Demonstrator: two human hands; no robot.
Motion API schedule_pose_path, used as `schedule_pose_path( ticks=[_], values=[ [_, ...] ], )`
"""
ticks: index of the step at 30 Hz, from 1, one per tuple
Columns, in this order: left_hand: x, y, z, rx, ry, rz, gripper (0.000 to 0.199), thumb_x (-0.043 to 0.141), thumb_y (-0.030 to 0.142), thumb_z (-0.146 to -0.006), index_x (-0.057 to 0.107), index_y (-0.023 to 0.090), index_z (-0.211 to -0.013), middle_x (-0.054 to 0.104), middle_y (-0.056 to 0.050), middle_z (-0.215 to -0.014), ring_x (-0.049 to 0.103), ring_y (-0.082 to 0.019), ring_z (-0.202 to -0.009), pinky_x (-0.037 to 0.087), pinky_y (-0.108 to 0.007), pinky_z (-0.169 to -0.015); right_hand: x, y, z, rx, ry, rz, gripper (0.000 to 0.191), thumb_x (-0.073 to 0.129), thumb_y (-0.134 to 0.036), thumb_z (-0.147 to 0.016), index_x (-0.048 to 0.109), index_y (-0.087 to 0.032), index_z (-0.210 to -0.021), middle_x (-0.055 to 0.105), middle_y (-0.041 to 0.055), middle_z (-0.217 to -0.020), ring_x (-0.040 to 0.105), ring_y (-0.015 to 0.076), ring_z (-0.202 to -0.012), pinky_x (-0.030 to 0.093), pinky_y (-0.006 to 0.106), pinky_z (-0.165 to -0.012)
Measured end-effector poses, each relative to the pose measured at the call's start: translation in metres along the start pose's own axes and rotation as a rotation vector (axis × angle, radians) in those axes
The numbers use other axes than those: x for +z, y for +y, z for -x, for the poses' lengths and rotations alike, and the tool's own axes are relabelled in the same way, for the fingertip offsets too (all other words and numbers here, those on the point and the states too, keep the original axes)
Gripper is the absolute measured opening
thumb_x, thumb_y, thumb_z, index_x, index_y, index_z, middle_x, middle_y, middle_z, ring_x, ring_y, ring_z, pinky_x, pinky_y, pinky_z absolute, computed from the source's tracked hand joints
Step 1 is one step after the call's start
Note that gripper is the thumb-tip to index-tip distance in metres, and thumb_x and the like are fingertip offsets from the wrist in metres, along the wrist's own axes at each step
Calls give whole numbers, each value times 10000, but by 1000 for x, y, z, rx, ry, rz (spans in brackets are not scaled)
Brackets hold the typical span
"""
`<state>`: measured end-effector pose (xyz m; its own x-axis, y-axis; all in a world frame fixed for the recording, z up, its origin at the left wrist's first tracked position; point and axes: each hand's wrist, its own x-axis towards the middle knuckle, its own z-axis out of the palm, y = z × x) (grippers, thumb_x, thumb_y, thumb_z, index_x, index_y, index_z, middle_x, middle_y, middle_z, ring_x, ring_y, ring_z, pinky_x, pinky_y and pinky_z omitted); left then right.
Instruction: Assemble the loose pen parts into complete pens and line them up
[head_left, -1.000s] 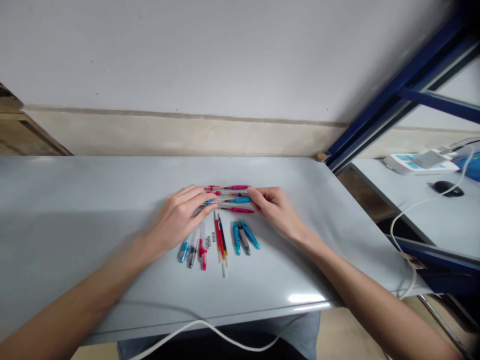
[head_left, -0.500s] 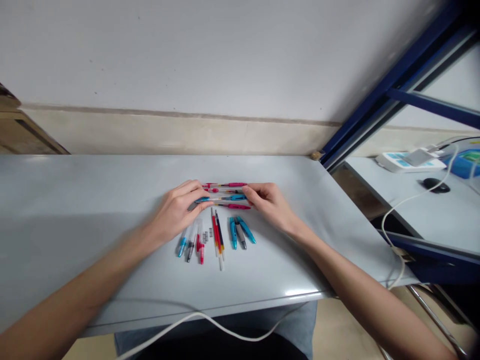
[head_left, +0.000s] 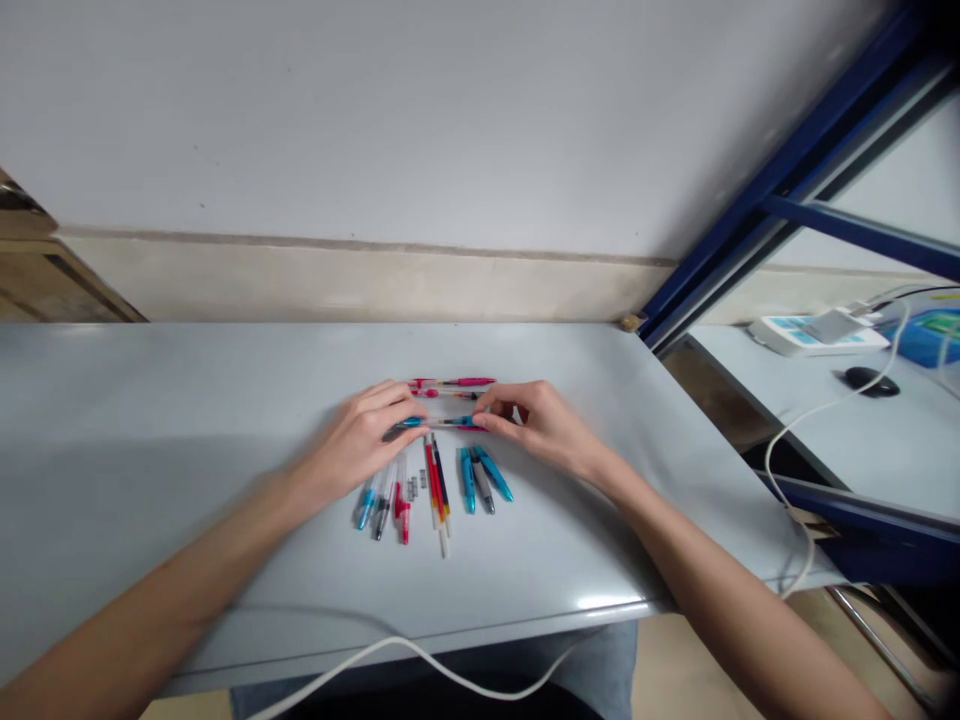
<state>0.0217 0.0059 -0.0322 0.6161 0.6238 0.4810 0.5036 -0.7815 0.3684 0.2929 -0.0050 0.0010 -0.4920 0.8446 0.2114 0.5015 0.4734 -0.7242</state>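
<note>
A row of clear pens with pink and blue trim lies across the grey table, with a pink-trimmed pen (head_left: 454, 381) farthest from me. My left hand (head_left: 360, 437) holds the left end of a blue-trimmed clear pen (head_left: 442, 422), and the fingertips of my right hand (head_left: 529, 420) pinch it near its right end. A pink-trimmed pen lies partly hidden just behind it. Nearer me, below my hands, lie upright groups of pens: clear ones (head_left: 382, 505), red and dark ones (head_left: 439, 490), and blue-capped ones (head_left: 476, 480).
The grey table (head_left: 150, 420) meets a white wall at the back. A blue metal frame (head_left: 795, 190) stands at the right, by a lower shelf with a white device (head_left: 817, 335) and black mouse (head_left: 870, 381). A white cable (head_left: 405, 650) hangs over the near edge.
The blue-trimmed pen has moved toward me and now lies against the pink-trimmed pen. My right fingers have shifted left along it, and my hands are slightly closer together.
</note>
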Motion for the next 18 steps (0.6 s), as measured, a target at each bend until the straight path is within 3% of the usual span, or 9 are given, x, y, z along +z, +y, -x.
schedule_pose_path(
  ticks=[7,13,18],
  values=[
    [0,-5,-1,-6,-22,-46,141,579,284,-1011,684,189,-1002,648,-59,-950,609,-211,-933,521,-364,-828,-17,-1,-1,33,-89,113,65,676,-231,-905,730,-193,-906,701,23,-849,593,149,-756,427,274,-726],
    [-3,-12,-1,13,-94,-69,132,594,288,-998,683,191,-999,677,-57,-969,594,-220,-972,508,-394,-882,-11,-3,1,61,-190,96,68,680,-240,-868,698,-176,-854,661,2,-731,549,130,-649,408,250,-638],
    [-5,-11,-3,4,-93,-86,159,572,295,-1010,679,184,-1048,700,-71,-999,587,-234,-999,499,-395,-873,-6,-1,2,13,-142,219,41,669,-220,-874,682,-181,-876,680,9,-760,539,127,-633,371,260,-637]
  ],
)
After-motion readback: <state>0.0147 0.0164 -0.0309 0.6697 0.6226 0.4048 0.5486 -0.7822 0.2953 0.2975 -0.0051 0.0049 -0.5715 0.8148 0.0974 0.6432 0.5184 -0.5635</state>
